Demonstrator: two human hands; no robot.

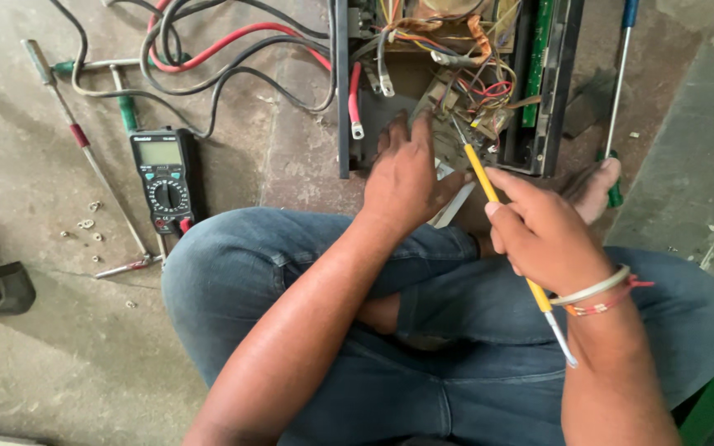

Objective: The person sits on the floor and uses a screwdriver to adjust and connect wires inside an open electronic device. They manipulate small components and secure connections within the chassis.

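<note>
Bare concrete floor (35, 190) carries everything, with the person sitting cross-legged on it. At far left lie a long screwdriver (84, 149) and a black multimeter (165, 177) under tangled cables (208, 58). Left hand (406, 177) presses flat, fingers spread, on a part inside the opened black device chassis (448, 74). Right hand (543, 231) grips a yellow-handled tool (483, 173), tip among the wires.
</note>
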